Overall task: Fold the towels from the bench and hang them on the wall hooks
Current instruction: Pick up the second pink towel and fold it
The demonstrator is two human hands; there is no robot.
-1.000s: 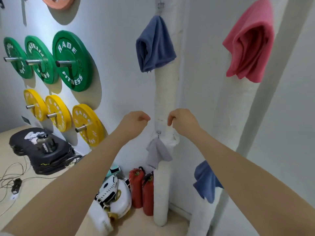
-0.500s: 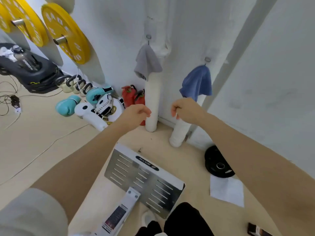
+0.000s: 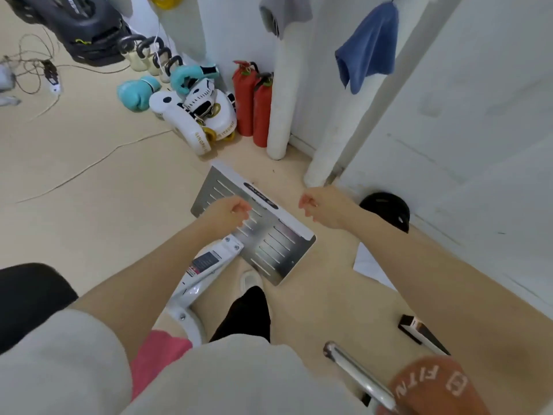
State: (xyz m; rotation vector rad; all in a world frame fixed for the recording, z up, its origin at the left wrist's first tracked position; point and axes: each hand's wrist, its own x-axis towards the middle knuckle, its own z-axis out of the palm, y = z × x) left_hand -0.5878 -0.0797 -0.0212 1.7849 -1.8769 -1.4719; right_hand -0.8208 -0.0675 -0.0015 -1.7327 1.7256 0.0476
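Note:
My left hand (image 3: 229, 212) and my right hand (image 3: 321, 206) are both held out in front of me with curled fingers, and neither holds anything. They hover above a slotted metal plate (image 3: 270, 250) on the floor. A blue towel (image 3: 369, 50) hangs on a hook at the upper right. At the top middle a grey towel (image 3: 284, 13) hangs on the padded white post (image 3: 279, 85). A pink towel (image 3: 157, 356) shows at the bottom, below my left arm, partly hidden by my shirt.
Two red fire extinguishers (image 3: 254, 103) stand by the post. Boxing gloves (image 3: 137, 92), white pads (image 3: 197, 115), kettlebells (image 3: 149, 56) and a black bag (image 3: 77, 25) lie at the left. A black weight plate (image 3: 386, 209) lies by the right wall. A barbell end (image 3: 362, 375) sits bottom right.
My view has dropped from the wall hooks down to the floor. Both hands came down with it, staying curled and holding nothing.

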